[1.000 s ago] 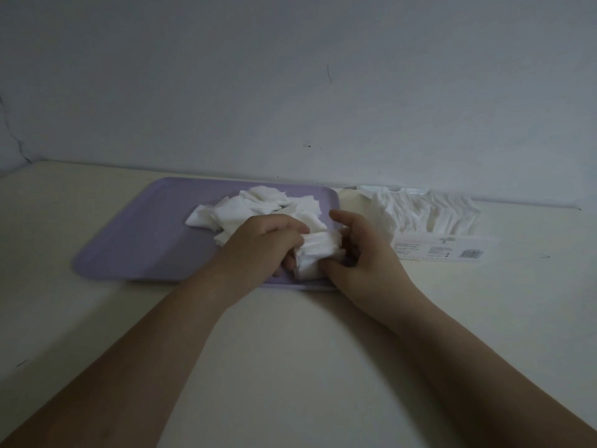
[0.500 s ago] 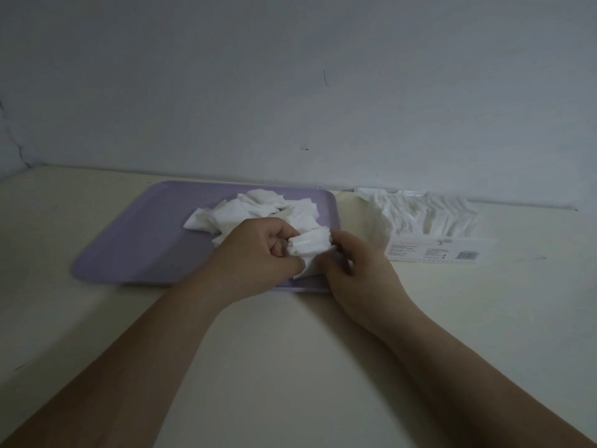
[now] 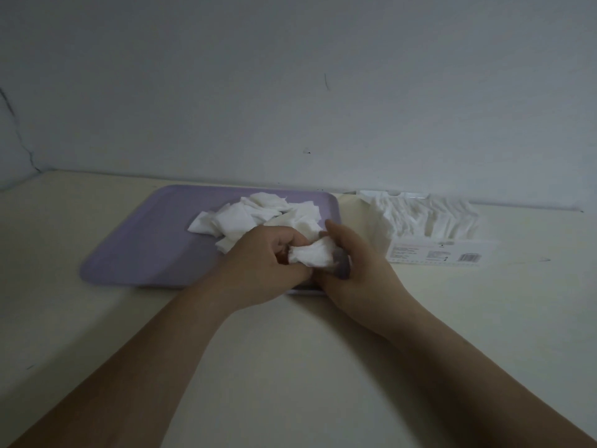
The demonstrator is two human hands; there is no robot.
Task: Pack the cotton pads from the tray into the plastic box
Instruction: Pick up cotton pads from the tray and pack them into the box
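My left grip and right grip clutch cotton pads above the tray, a pile left on it; plastic box looks part-filled.

One tray, one box, two hands

The flat lilac plastic tray looks smooth and matt. The square white cotton pads on it look soft and fibrous. Right of the tray, the clear plastic box is glossy with a printed paper label; the cream counter is smooth and matt.

Plastic box lies right of tray.
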